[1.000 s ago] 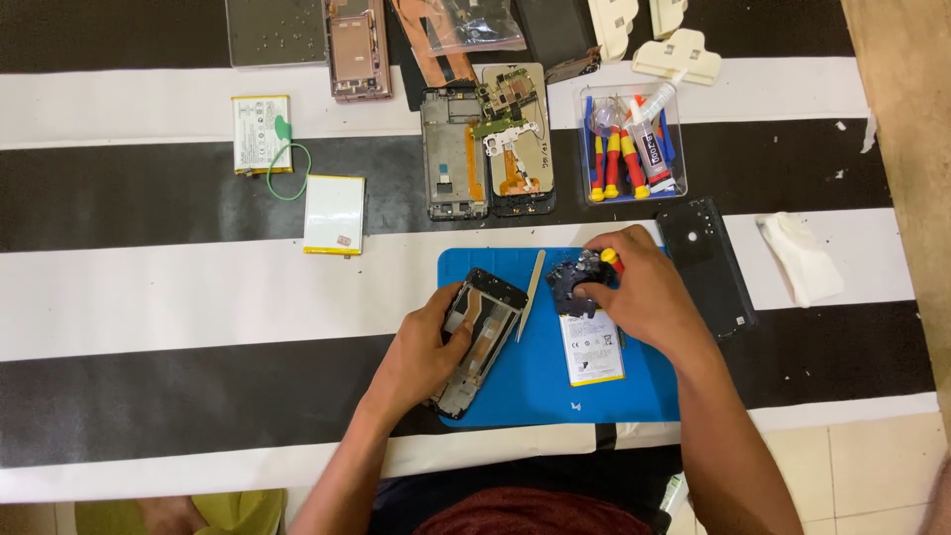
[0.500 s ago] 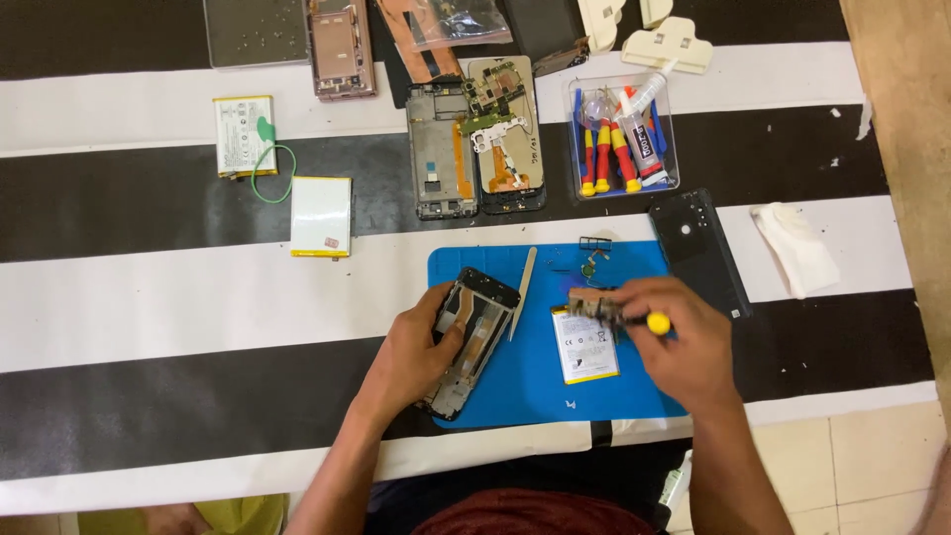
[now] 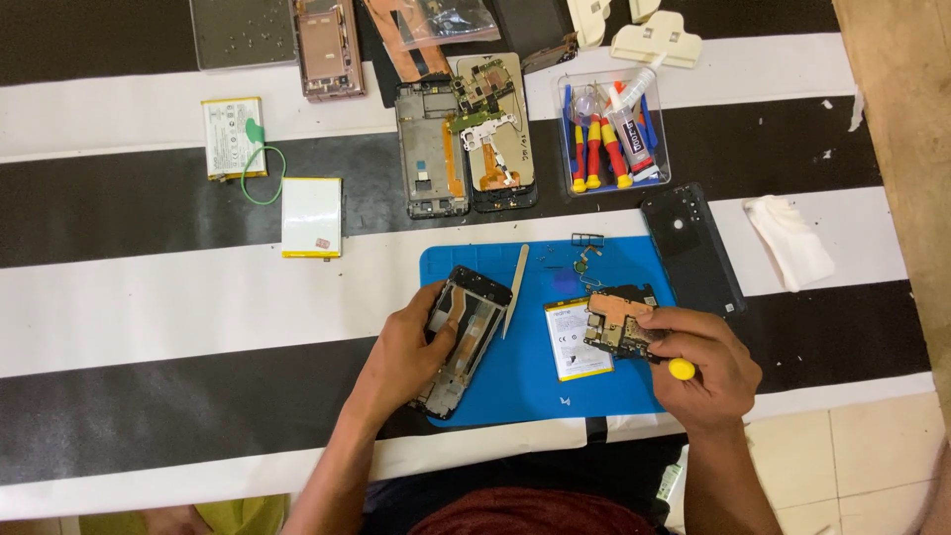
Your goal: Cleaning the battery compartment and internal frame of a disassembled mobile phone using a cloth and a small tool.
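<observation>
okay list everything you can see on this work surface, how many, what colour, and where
mat: 1, blue, centre front
phone frame: 1, black, mat's left edge, in left hand
spudger: 1, pale, on mat
battery: 1, white and yellow, on mat
circuit board: 1, black and copper, in right hand
opened phones: 2, dark, behind mat
tool tray: 1, clear, red and blue tools inside, far right
back cover: 1, black, right of mat
cloth: 1, white, far right
spare batteries: 2, white, left
left hand: grips frame
right hand: holds board and a yellow-tipped tool
</observation>
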